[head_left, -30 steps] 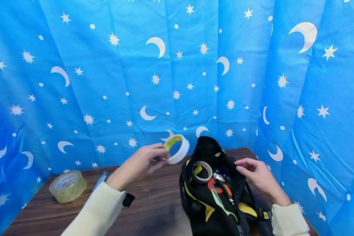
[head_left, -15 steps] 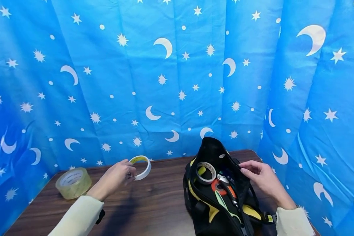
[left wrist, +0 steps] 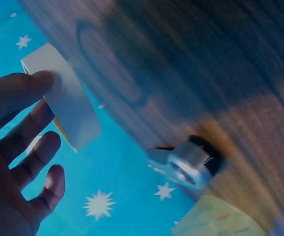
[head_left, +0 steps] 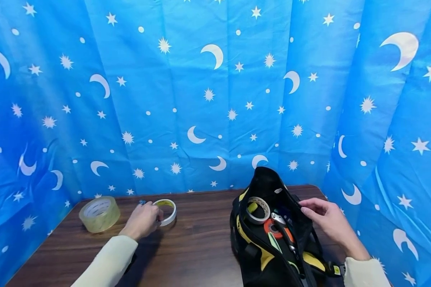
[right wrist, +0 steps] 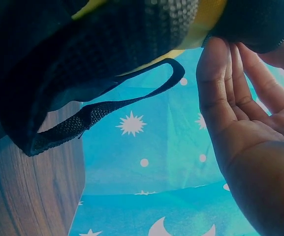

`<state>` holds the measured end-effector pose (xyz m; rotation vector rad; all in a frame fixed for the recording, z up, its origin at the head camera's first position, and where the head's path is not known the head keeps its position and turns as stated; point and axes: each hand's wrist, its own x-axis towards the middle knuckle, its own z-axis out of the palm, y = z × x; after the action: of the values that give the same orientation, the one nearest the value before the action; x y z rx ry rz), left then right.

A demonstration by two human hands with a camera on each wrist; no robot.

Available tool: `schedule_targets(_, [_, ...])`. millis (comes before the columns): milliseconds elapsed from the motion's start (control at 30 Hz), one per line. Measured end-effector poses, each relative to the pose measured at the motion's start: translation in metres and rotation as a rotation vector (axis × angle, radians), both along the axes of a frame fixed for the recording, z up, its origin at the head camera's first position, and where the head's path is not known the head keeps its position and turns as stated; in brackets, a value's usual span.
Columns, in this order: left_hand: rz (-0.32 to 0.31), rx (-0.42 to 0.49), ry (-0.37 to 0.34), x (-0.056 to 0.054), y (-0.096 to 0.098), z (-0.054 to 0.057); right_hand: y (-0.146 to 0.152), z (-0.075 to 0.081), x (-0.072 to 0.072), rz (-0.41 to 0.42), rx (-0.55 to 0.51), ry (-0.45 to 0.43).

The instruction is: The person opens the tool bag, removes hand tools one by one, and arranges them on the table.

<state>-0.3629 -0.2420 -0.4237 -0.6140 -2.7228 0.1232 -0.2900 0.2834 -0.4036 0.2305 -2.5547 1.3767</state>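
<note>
My left hand (head_left: 142, 221) pinches a roll of white tape (head_left: 170, 218) with a yellow inner core, just over the back left of the table. In the left wrist view the thumb and index finger grip the tape's band (left wrist: 73, 105), while the other fingers are loosely curled. At the right, my right hand (head_left: 329, 223) pinches the rim of a black and yellow bag (head_left: 251, 255) and holds its mouth wide. Inside lie another tape roll (head_left: 250, 217), a red ring-shaped roll (head_left: 269, 228), orange-and-black handled pruners (head_left: 286, 235) and pale green scissors (head_left: 273, 242), partly hidden.
A wide roll of clear packing tape (head_left: 105, 219) stands at the table's (head_left: 201, 243) left. Behind the left hand is a small blue-tipped object (head_left: 142, 202), mostly hidden. A blue curtain (head_left: 201, 99) with moons and stars encloses the back and sides.
My left hand has carried the white tape from beside the bag leftwards and down to the table's back left. The right hand keeps its hold on the bag's rim. The head view has shifted slightly.
</note>
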Motion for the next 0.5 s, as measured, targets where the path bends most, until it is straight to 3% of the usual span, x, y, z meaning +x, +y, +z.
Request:
schedule_targets(267, [0.076,-0.06,-0.055,-0.009,0.0,-0.009,0.001,0.002,0.003,-0.011,0.006,-0.019])
schedule_targets(500, [0.122,-0.033,-0.089,-0.009,-0.009,-0.02,-0.004,0.0,0.0,0.01,-0.022,-0.031])
